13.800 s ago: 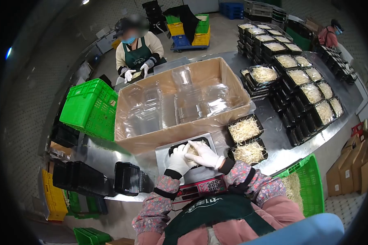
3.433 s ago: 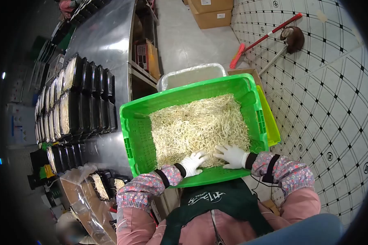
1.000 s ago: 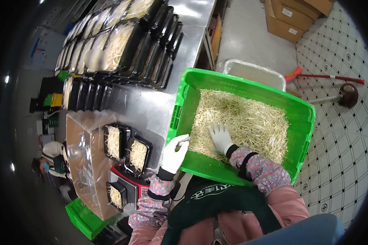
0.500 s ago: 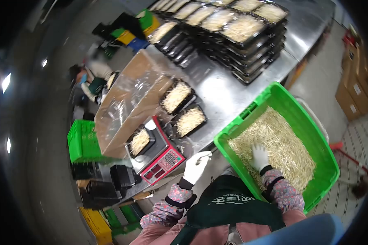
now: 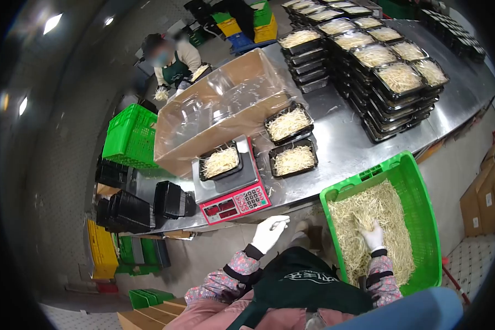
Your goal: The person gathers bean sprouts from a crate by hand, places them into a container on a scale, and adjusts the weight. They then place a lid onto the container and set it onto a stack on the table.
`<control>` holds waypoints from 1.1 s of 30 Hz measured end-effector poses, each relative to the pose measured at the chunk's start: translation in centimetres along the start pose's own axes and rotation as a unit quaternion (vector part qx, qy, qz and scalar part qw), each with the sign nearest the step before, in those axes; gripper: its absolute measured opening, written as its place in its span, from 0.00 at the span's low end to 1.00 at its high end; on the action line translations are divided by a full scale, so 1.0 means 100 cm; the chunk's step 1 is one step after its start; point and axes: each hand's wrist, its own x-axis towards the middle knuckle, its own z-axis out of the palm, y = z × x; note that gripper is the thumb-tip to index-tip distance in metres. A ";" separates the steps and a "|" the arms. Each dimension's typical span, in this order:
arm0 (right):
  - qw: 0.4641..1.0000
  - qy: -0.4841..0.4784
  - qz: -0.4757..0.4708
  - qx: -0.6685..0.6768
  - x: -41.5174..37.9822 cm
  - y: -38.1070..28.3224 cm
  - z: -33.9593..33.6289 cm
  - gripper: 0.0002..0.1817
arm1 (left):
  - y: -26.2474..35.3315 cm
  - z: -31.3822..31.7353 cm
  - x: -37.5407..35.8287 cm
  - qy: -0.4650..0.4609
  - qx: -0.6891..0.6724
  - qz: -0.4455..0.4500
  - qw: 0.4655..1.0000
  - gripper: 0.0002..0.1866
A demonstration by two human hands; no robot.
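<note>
My right hand (image 5: 373, 235), in a white glove, grips a clump of bean sprouts (image 5: 363, 219) above the loose pile (image 5: 388, 256) in a green crate (image 5: 430, 225). Over the gap between the table and my apron hovers my left hand (image 5: 269, 234), also gloved; its fingers are drawn together with nothing visible in them. Just beyond it stands a red scale (image 5: 237, 204), its display too small to read. A black tray of bean sprouts (image 5: 220, 161) rests on the scale's plate. Two more filled trays, one nearer (image 5: 293, 159) and one farther (image 5: 289, 124), lie to its right.
Stacks of wrapped trays (image 5: 399, 80) fill the back right of the steel table (image 5: 341, 140). An open carton lined with plastic (image 5: 220, 104) stands behind the scale. Empty black trays (image 5: 129, 212) are at the left. Across the table, a co-worker (image 5: 176, 69) handles a tray.
My view has swung, so the table appears more level. The right hand, earlier spread on the sprouts, has closed around a clump. My left hand remains near the scale's front, fingers closer together.
</note>
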 end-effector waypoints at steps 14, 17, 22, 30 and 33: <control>0.976 -0.090 -0.160 0.121 0.029 -0.260 -0.038 0.34 | 0.011 -0.081 0.051 0.072 -0.022 0.069 0.995 0.14; 0.965 -0.149 -0.216 0.031 0.056 -0.317 0.005 0.34 | 0.019 -0.115 0.054 0.151 -0.045 0.111 0.981 0.13; 0.885 -0.157 -0.401 -0.179 0.086 -0.409 0.102 0.33 | 0.019 -0.194 0.050 0.300 -0.071 0.157 0.938 0.11; 0.811 -0.227 -0.458 -0.286 0.112 -0.463 0.223 0.34 | -0.008 -0.288 0.025 0.375 -0.055 0.160 0.911 0.17; 0.758 -0.238 -0.520 -0.312 0.105 -0.492 0.262 0.33 | 0.001 -0.300 0.038 0.356 -0.068 0.193 0.912 0.22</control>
